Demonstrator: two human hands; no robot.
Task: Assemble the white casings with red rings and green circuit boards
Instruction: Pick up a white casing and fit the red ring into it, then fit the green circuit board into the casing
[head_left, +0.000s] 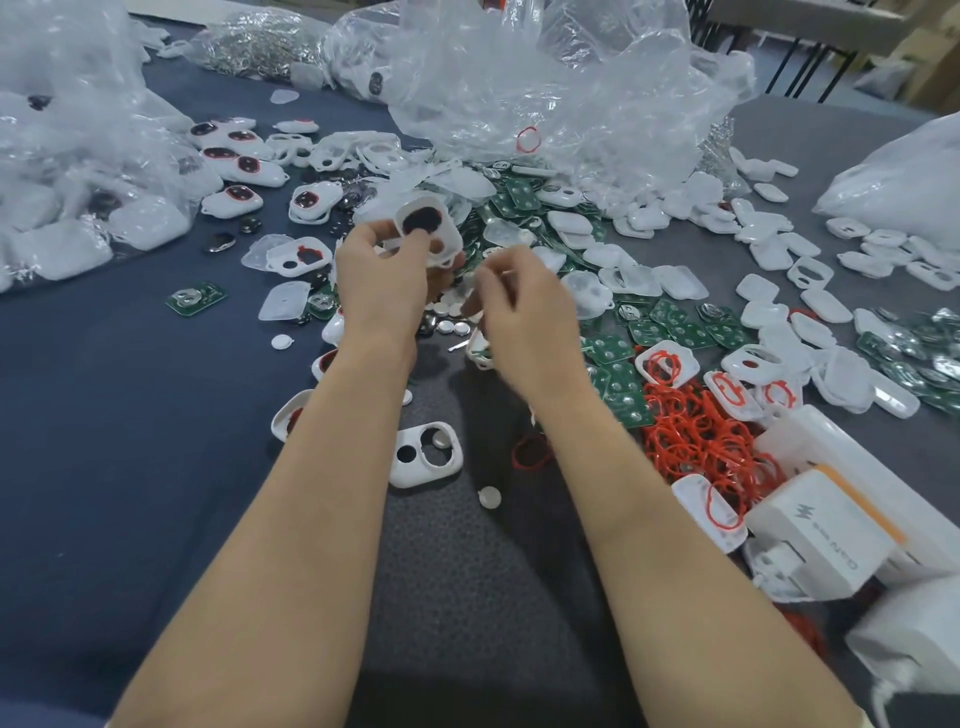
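The 2 bare forearms reach forward and converge toward the middle, the left hand (384, 280) raised with thumb and fingers pinching a white casing (427, 228), the right hand (524, 306) just beside it, back upward, its fingers curled and blurred, so whether they hold anything is unclear.

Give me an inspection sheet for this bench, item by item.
Surface: dark blue cloth with a grey mat in the middle.
Job's things: white casings, red rings and green circuit boards lie in loose heaps.
Clutter: clear plastic bags, button cells, white charger.
Grips: left-hand grip holds the held casing aloft; right-hand grip curled, blurred, contents unclear.
Cables: possibly a white lead, bottom right.
Surroundings: dark table legs, top right.
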